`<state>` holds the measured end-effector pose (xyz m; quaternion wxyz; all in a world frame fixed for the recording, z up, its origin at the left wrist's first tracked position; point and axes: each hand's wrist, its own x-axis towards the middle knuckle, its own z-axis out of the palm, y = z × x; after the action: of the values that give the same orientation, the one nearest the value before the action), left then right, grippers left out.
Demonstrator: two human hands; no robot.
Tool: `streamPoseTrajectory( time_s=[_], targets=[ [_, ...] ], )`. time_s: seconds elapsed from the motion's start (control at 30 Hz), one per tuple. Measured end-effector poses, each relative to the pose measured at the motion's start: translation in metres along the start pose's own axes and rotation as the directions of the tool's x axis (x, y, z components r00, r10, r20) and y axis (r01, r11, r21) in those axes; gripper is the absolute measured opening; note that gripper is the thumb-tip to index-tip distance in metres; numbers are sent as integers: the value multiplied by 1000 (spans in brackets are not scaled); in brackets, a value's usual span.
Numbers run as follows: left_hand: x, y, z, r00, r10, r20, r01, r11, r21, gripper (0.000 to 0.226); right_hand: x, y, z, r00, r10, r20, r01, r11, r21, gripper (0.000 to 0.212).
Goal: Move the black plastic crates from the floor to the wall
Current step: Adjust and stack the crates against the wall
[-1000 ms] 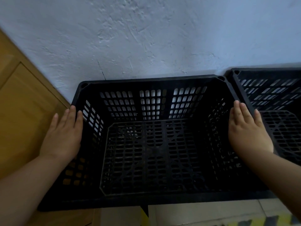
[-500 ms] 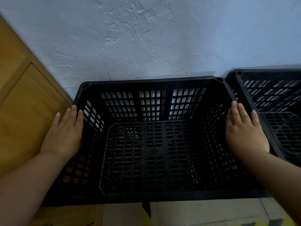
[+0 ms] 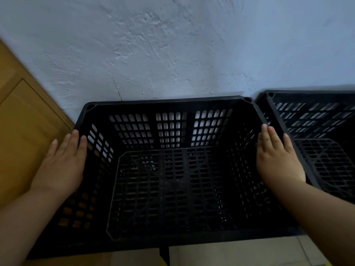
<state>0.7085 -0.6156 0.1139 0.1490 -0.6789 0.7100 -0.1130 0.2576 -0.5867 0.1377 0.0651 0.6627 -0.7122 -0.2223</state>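
Note:
A black slatted plastic crate (image 3: 172, 189) stands with its far rim against the pale plastered wall (image 3: 172, 54). My left hand (image 3: 61, 164) lies flat on the crate's left rim, fingers straight and pointing at the wall. On the right rim my right hand (image 3: 276, 158) rests the same way, fingers slightly apart. Neither hand curls around the rim; the thumbs are hidden. A second black crate (image 3: 322, 135) sits right beside the first one, also against the wall, and is cut off by the frame's right edge.
A wooden panel or door (image 3: 25, 131) runs along the left, close to the crate's left side. Pale floor tiles (image 3: 230, 254) show below the crate's near rim, with a thin dark strip and a bit of yellow at the bottom edge.
Both hands stay on the side rims in the same pose. The crate sits a little closer to the wall and the second crate; the view has shifted slightly.

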Motion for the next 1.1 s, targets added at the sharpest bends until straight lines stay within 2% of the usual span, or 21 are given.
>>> streamPoseTrajectory(
  time_s=[0.17, 0.3, 0.43, 0.6, 0.83, 0.97, 1.1],
  targets=[
    [-4, 2, -7, 999, -25, 39, 21, 996, 90, 89, 3, 0, 4, 1000, -3, -2, 3, 999, 37, 60],
    [-10, 10, -20, 996, -57, 66, 42, 977, 211, 98, 0, -1, 0, 1000, 3, -15, -1, 997, 73, 58],
    [-10, 45, -57, 1000, -3, 16, 1, 989, 147, 96, 0, 23, -21, 995, 88, -48, -77, 977, 197, 61],
    [4, 141, -142, 993, 75, -91, -78, 997, -26, 85, -1, 119, -19, 978, 202, -57, -183, 955, 233, 65],
    [21, 324, -238, 960, 162, -229, -217, 946, -240, 81, 18, 279, 48, 969, 244, -21, -237, 956, 171, 65],
    [36, 427, -243, 978, 178, -106, -194, 968, -160, 81, 42, 375, 100, 970, 244, 22, -245, 964, 107, 65],
    [56, 485, -228, 994, 106, 38, -105, 994, -29, 82, 71, 449, 140, 958, 252, 137, -261, 964, 49, 61]
  ],
)
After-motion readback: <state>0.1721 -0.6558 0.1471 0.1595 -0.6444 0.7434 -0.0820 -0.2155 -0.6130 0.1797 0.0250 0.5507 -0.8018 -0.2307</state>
